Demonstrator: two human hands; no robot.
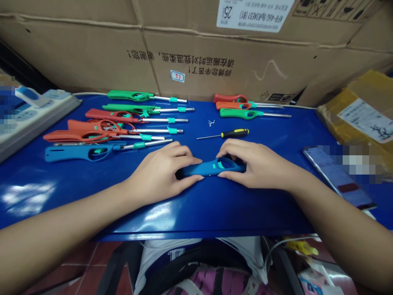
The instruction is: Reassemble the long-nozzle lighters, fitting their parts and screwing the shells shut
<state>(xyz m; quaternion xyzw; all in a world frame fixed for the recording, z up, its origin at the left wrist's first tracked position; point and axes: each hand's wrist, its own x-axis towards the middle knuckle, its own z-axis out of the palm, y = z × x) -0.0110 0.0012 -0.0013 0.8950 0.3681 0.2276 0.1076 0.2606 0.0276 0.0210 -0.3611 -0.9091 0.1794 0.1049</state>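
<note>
A blue plastic lighter body [211,168] with a teal trigger lies flat on the blue table [199,213], in front of me. My left hand [162,172] grips its left end with curled fingers. My right hand [258,164] closes over its right end, fingers pressed on the handle loop. A small screwdriver [229,133] with a black and yellow handle lies just behind the hands.
Several long-nosed lighters [116,127] in green, red and blue lie at the left. Three more lighters [245,107] lie at the back right. A phone [334,174] rests at the right, a white power strip [33,110] at the left. Cardboard boxes [196,49] wall the back.
</note>
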